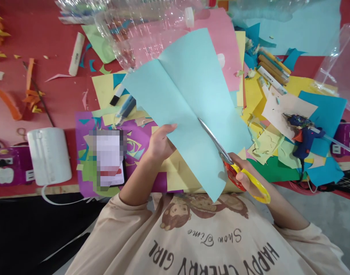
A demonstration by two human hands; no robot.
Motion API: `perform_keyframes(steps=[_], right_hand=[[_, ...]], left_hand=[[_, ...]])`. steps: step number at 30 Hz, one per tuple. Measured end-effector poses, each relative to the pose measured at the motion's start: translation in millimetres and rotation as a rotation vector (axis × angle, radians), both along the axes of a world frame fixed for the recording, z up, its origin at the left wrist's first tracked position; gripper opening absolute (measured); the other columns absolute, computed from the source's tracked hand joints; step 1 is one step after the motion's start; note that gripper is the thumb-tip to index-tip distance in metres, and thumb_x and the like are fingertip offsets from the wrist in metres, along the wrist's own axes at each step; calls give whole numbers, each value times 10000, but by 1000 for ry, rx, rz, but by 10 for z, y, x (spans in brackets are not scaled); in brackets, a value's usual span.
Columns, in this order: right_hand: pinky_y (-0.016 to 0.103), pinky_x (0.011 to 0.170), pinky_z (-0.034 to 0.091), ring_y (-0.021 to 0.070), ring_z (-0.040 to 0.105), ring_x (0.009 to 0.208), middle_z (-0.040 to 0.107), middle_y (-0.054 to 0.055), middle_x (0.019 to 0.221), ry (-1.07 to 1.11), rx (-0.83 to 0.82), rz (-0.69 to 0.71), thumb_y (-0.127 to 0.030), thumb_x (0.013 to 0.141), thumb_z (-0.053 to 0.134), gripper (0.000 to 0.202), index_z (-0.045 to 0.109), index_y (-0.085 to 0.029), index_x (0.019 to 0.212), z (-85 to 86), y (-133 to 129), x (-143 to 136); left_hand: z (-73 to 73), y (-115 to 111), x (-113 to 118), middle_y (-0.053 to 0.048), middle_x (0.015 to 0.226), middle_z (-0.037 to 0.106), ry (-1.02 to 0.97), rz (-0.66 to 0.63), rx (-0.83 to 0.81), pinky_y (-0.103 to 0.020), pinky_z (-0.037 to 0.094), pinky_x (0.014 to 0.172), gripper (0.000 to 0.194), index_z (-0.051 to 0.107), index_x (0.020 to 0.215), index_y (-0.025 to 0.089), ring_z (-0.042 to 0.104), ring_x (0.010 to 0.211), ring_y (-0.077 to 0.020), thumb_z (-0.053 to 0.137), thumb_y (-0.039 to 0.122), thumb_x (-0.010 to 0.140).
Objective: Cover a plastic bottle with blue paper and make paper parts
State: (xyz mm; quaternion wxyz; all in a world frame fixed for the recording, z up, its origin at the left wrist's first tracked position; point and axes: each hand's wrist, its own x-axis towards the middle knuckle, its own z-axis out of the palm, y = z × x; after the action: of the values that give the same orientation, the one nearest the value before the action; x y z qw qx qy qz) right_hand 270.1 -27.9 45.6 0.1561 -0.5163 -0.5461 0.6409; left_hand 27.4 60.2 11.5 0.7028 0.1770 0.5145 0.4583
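A large light-blue paper sheet [175, 99] with a crease down it is held up over the table. My left hand [163, 143] grips its left edge, thumb on top and the other fingers hidden beneath. My right hand [246, 173] is closed round the red and yellow handles of a pair of scissors [213, 138]. The blades lie along the crease, looking nearly closed, with the tip near the middle of the sheet. Below the blades the sheet's two halves stand apart, and one flap hangs down toward my shirt.
A phone [123, 177] lies at the left on purple paper [159, 182], beside a white power bank-like device [50, 156]. Clear plastic bottles [152, 38] lie at the back. A glue gun [305, 139], several markers [272, 78] and paper scraps crowd the right.
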Motion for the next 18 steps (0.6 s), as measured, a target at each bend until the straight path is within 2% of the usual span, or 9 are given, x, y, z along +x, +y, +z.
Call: perform_keyframes(steps=[5, 10, 13, 18], right_hand=[[252, 535, 256, 100, 300, 586, 382, -44, 692, 53, -35, -36, -840, 730, 437, 681, 492, -201, 959, -59, -37, -5], [242, 515, 243, 93, 274, 569, 358, -54, 664, 51, -40, -47, -823, 730, 471, 685, 502, -192, 993, -76, -65, -9], [236, 500, 241, 93, 279, 567, 368, -50, 670, 56, -76, -53, -778, 766, 483, 659, 500, -181, 1045, -53, -70, 3], [238, 515, 241, 98, 270, 600, 358, -37, 716, -1, -45, 53, -774, 795, 440, 639, 501, -183, 1030, -15, -68, 99]], left_hand=[[-28, -2, -13, -36, 928, 730, -20, 5, 13, -456, 525, 988, 277, 660, 892, 156, 601, 1184, -346, 596, 207, 627], [-42, -2, -33, -30, 902, 723, -27, 6, 30, -426, 526, 991, 252, 645, 869, 165, 588, 1204, -338, 591, 197, 625], [-20, 24, -45, -27, 889, 726, -55, 41, 97, -403, 529, 979, 241, 640, 869, 179, 573, 1228, -329, 557, 200, 644], [16, 82, -74, -49, 851, 732, -94, 135, 141, -389, 525, 972, 190, 646, 866, 177, 572, 1230, -313, 542, 234, 718]])
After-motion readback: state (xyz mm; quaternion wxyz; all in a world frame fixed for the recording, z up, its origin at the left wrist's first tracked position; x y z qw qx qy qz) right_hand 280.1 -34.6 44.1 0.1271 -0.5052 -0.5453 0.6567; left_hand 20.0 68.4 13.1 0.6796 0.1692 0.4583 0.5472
